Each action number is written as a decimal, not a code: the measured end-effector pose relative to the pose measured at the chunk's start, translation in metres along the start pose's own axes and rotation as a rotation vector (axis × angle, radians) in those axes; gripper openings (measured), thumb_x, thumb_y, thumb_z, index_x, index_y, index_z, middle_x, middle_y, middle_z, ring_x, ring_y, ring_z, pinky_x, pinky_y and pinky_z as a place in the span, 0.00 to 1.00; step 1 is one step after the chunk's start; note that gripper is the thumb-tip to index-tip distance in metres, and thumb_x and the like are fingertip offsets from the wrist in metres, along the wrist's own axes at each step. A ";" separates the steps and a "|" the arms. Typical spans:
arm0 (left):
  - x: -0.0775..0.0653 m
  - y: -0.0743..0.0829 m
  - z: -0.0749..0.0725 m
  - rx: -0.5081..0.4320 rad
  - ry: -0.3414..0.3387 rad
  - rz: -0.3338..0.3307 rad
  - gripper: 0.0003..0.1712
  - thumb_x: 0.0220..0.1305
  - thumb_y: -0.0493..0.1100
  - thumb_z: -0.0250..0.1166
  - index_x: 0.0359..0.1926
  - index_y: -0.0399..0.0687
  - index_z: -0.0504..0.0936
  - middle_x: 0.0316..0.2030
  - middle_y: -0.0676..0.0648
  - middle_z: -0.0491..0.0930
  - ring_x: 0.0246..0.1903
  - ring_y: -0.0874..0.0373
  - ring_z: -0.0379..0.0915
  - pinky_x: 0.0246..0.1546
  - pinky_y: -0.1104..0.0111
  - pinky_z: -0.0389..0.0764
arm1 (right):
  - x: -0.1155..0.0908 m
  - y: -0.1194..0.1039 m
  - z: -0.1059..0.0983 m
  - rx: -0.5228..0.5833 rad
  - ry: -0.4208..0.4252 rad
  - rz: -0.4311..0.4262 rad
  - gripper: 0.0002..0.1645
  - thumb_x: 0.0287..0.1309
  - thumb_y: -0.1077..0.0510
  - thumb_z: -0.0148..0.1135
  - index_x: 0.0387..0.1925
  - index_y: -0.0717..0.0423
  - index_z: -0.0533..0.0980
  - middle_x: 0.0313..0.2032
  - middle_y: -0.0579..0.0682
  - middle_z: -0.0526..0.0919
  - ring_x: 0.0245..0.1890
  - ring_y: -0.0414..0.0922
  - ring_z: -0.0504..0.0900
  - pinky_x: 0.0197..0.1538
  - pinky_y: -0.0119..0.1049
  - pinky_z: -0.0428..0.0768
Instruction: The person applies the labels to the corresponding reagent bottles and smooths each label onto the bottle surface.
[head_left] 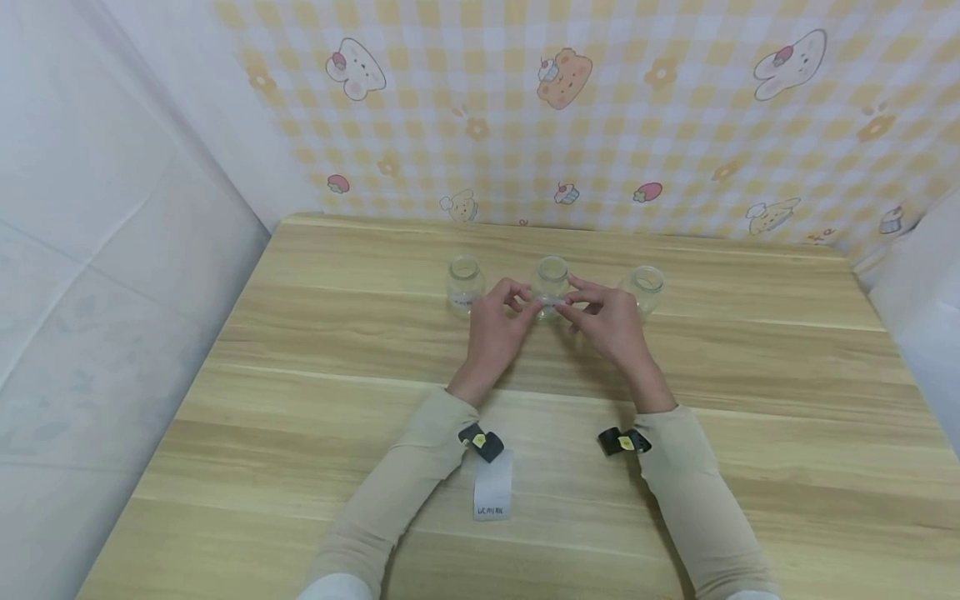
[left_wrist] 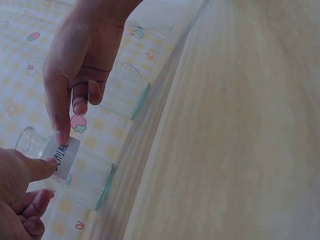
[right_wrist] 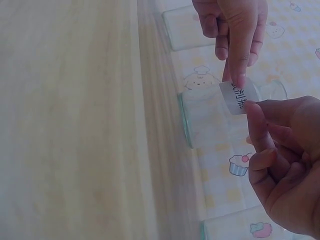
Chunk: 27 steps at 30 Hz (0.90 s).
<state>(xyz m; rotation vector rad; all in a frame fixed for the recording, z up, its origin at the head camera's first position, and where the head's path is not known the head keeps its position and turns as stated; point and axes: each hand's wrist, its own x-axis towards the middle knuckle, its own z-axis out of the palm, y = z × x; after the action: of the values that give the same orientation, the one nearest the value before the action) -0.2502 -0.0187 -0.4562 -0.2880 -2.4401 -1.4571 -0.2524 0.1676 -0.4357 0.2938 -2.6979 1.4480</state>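
Observation:
A small white label [left_wrist: 70, 152] with dark handwritten characters lies across the front of the middle clear glass jar [head_left: 553, 270]. My left hand [head_left: 498, 323] holds one end of it, thumb on the label's face. The other end is between the thumb and index finger of my right hand [head_left: 611, 325]. In the right wrist view the label [right_wrist: 230, 98] looks flat, close to the jar's side; whether all of it touches the glass I cannot tell. The jar stands upright and has no lid.
Left of the hands stands a second open jar [head_left: 460, 283] bearing a similar label. A third jar [head_left: 648, 282] is partly behind my right hand. Nearer the body, a pale strip of paper [head_left: 492, 483] with writing lies on the wooden table [head_left: 300, 417]. A patterned cloth [head_left: 480, 83] hangs behind.

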 end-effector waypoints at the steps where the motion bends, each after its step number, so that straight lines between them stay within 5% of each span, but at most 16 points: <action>1: 0.000 0.000 0.000 -0.001 0.000 0.000 0.13 0.63 0.41 0.76 0.39 0.40 0.80 0.49 0.41 0.88 0.34 0.54 0.82 0.37 0.66 0.80 | 0.000 0.000 0.000 -0.001 0.000 -0.001 0.10 0.64 0.59 0.72 0.42 0.64 0.87 0.64 0.56 0.79 0.20 0.54 0.86 0.16 0.27 0.60; 27: -0.001 -0.001 0.001 -0.005 0.007 0.009 0.13 0.63 0.41 0.75 0.37 0.41 0.79 0.48 0.41 0.88 0.33 0.54 0.81 0.34 0.71 0.76 | 0.001 0.001 0.001 0.019 0.015 0.006 0.09 0.64 0.59 0.72 0.40 0.63 0.88 0.63 0.55 0.81 0.20 0.55 0.85 0.15 0.28 0.59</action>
<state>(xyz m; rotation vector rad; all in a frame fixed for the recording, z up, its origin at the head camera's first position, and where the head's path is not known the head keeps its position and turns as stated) -0.2500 -0.0183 -0.4576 -0.2939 -2.4265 -1.4585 -0.2538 0.1670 -0.4374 0.2753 -2.6768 1.4727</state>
